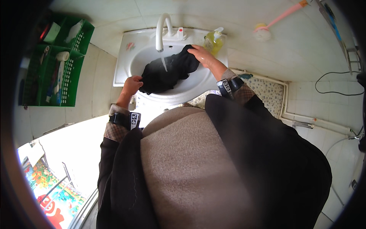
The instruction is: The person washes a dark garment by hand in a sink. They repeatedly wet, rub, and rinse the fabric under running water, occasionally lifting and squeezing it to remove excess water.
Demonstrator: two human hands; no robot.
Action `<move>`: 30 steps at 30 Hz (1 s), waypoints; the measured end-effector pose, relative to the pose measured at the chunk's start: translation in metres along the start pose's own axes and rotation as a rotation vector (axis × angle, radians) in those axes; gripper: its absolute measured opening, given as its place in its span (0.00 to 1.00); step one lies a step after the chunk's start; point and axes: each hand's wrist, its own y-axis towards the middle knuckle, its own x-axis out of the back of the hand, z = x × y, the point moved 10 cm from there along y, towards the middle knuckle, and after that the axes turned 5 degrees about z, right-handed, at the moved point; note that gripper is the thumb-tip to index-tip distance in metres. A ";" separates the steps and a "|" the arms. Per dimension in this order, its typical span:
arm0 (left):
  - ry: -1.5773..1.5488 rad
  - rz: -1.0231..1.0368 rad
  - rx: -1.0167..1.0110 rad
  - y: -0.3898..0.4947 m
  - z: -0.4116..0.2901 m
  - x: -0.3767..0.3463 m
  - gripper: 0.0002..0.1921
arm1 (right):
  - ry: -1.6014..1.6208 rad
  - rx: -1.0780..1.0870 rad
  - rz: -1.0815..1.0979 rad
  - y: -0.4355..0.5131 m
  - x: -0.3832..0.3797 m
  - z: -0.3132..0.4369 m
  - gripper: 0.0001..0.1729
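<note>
A black cloth item (168,71), perhaps a garment, is stretched across the bowl of a white washbasin (121,68). My left hand (132,86) grips its near left end close to the basin's left rim. At the far right end, my right hand (202,55) pinches the fabric between thumb and fingers. From the white gooseneck faucet (159,34), a stream of water (163,61) runs onto the middle of the cloth. The fabric's underside and the drain are hidden.
A pump bottle of yellow liquid (214,41) stands on the basin's back right corner. Left on the wall hangs a green plastic basket (77,57) with toothbrushes and tubes. A pink-handled brush (283,15) hangs at right. Pipes (284,97) run along the lower right wall.
</note>
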 end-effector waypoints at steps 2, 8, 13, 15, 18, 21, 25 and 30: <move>-0.055 0.057 0.031 0.003 0.006 -0.012 0.28 | 0.097 -0.017 0.064 0.003 -0.006 -0.005 0.23; 0.121 -0.016 -0.037 0.013 0.021 -0.032 0.41 | 0.704 0.127 0.447 0.005 -0.039 0.012 0.24; 0.301 0.064 0.131 0.022 0.051 -0.046 0.32 | -0.535 0.000 -0.026 0.019 -0.005 -0.020 0.38; 0.012 0.026 0.116 0.024 0.048 -0.040 0.22 | -0.932 -0.066 -0.057 0.020 -0.005 -0.030 0.35; -0.701 0.019 0.187 0.019 0.042 -0.038 0.17 | -0.643 -0.006 0.101 0.020 -0.027 -0.045 0.29; -0.922 0.144 0.072 0.007 -0.005 -0.043 0.19 | -0.481 -0.122 0.388 0.011 -0.063 -0.075 0.32; -1.049 0.259 -0.069 -0.024 -0.088 -0.046 0.18 | -0.590 0.194 0.424 -0.001 -0.101 -0.064 0.49; -0.975 0.267 -0.283 -0.083 -0.189 -0.005 0.15 | -0.665 0.451 0.322 -0.009 -0.126 -0.048 0.48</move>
